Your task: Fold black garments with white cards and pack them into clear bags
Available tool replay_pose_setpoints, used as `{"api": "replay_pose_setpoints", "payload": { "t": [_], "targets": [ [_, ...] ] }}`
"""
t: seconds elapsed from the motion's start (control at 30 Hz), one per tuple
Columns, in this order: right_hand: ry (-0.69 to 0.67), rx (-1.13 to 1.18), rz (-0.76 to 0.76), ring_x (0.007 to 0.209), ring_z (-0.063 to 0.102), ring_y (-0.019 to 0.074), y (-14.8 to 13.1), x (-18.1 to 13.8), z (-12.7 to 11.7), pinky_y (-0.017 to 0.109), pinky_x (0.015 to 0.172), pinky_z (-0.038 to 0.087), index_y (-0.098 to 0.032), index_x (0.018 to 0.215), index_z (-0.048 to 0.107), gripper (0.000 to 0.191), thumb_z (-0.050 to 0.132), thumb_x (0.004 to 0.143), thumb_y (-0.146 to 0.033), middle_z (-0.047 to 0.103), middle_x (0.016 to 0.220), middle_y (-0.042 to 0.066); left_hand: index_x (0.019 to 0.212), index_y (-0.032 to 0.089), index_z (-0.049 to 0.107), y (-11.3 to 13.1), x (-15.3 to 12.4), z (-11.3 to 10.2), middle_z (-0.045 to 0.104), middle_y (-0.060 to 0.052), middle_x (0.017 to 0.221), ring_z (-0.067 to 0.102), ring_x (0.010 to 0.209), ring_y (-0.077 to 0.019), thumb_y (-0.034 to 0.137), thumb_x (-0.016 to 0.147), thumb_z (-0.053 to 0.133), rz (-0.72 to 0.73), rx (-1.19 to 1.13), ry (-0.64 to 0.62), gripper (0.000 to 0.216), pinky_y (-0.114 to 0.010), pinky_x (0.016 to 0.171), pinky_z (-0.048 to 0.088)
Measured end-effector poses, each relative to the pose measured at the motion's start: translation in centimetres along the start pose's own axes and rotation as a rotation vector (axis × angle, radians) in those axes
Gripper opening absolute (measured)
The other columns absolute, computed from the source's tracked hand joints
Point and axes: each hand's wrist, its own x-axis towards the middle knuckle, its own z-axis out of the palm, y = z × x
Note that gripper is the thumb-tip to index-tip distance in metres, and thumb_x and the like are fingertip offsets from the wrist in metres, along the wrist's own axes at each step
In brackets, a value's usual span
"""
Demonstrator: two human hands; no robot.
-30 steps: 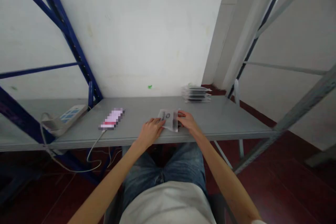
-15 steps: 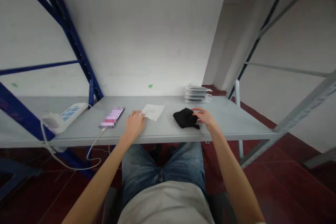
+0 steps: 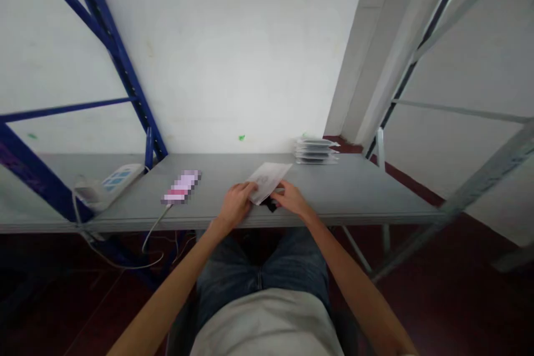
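Note:
In front of me, my left hand (image 3: 237,203) grips the left edge of a flat white packet (image 3: 271,177), which is tilted above the tabletop and has faint markings on its face. My right hand (image 3: 291,198) is at the packet's right edge, its fingers closed on a folded black cloth piece (image 3: 270,205). Most of that cloth is hidden behind the packet; a dark corner shows below it. Whether the cloth lies inside or under the packet, I cannot tell.
A stack of thin white packets (image 3: 316,151) stands at the back right of the grey table (image 3: 359,194). To the left are a phone (image 3: 182,186) on a white cable (image 3: 156,227) and a power strip (image 3: 120,181). Blue posts (image 3: 120,61) rise at the left.
My left hand has moved right with the white packet, lifting and tilting it. My right hand has moved left with the black cloth, so the two now overlap.

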Motion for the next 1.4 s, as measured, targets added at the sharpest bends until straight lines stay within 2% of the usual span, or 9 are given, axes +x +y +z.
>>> {"api": "replay_pose_setpoints", "payload": {
  "t": [0.1,0.2,0.33,0.53,0.63,0.73,0.97,1.17,1.4],
  "targets": [
    [0.137,-0.341,-0.086,0.080,0.073,0.0206,-2.4,-1.7,-0.5,0.031,0.075,0.056,-0.022,0.099,0.074,0.011,0.070,0.095,-0.031,0.078,0.095,0.004,0.112,0.025,0.065,0.0,0.0,0.2,0.076,-0.007,0.116,0.070,0.111,-0.0279,-0.004,0.073,0.053,0.018,0.017,0.001,0.050,-0.043,0.105,0.051],
    [0.262,-0.508,-0.120,0.076,0.069,0.0201,-4.3,-3.3,-2.1,0.031,0.073,0.052,-0.023,0.101,0.072,0.012,0.073,0.093,-0.033,0.074,0.082,0.001,0.111,0.024,0.062,-0.2,0.0,0.4,0.076,-0.007,0.115,0.070,0.111,-0.0279,-0.002,0.072,0.053,0.006,0.009,0.029,0.047,-0.045,0.108,0.050],
    [0.134,-0.532,-0.386,0.081,0.066,0.0161,-5.2,-3.9,-2.7,0.029,0.078,0.050,-0.028,0.119,0.071,0.029,0.077,0.091,-0.023,0.071,0.101,0.001,0.114,0.023,0.059,-0.2,0.0,0.8,0.075,-0.007,0.117,0.071,0.111,-0.0266,0.008,0.084,0.053,0.056,-0.065,0.059,0.035,-0.047,0.114,0.046],
    [0.127,-0.575,-0.620,0.107,0.061,0.0226,-4.5,-3.1,-0.4,0.033,0.090,0.050,-0.027,0.103,0.076,0.008,0.071,0.099,-0.029,0.070,0.105,0.004,0.125,0.022,0.055,0.5,-0.2,1.0,0.072,-0.008,0.128,0.067,0.120,-0.0235,0.021,0.101,0.044,0.132,-0.123,0.068,0.026,-0.050,0.124,0.034],
    [0.193,-0.642,-0.604,0.102,0.061,0.0237,-4.3,-3.0,-0.4,0.034,0.086,0.050,-0.026,0.102,0.076,0.014,0.062,0.103,-0.029,0.071,0.103,0.006,0.129,0.021,0.056,1.0,-0.2,0.6,0.069,-0.010,0.135,0.063,0.127,-0.0243,0.029,0.104,0.049,0.136,-0.116,0.184,0.028,-0.051,0.124,0.034],
    [0.236,-0.714,-0.567,0.101,0.060,0.0253,-4.1,-2.9,-1.1,0.034,0.083,0.049,-0.026,0.103,0.076,0.019,0.058,0.105,-0.028,0.072,0.101,0.007,0.116,0.023,0.066,1.3,0.0,0.0,0.072,-0.009,0.126,0.064,0.121,-0.0252,0.033,0.104,0.053,0.114,-0.106,0.284,0.020,-0.048,0.114,0.045],
    [0.208,-0.652,-0.640,0.105,0.061,0.0259,-3.7,-2.7,-1.0,0.038,0.096,0.049,-0.027,0.112,0.076,0.017,0.061,0.104,-0.031,0.074,0.107,0.007,0.103,0.022,0.071,1.0,-0.1,0.5,0.076,-0.007,0.099,0.070,0.095,-0.0206,0.032,0.106,0.050,0.127,-0.167,0.288,0.023,-0.034,0.088,0.056],
    [0.188,-0.684,-0.629,0.104,0.061,0.0255,-3.6,-2.4,-0.5,0.037,0.094,0.047,-0.025,0.106,0.075,0.020,0.057,0.106,-0.033,0.074,0.105,0.007,0.103,0.023,0.068,0.9,-0.2,1.0,0.076,-0.006,0.101,0.072,0.095,-0.0202,0.031,0.106,0.050,0.107,-0.154,0.262,0.020,-0.032,0.087,0.055],
    [0.305,-0.746,-0.517,0.106,0.060,0.0274,-1.7,-1.4,-6.0,0.038,0.096,0.045,-0.024,0.102,0.074,0.019,0.057,0.105,-0.030,0.074,0.103,0.007,0.104,0.024,0.068,-1.0,0.5,-1.0,0.077,-0.005,0.109,0.072,0.104,-0.0223,0.034,0.104,0.052,-0.091,-0.185,0.356,0.018,-0.035,0.096,0.054]
  ]
}}
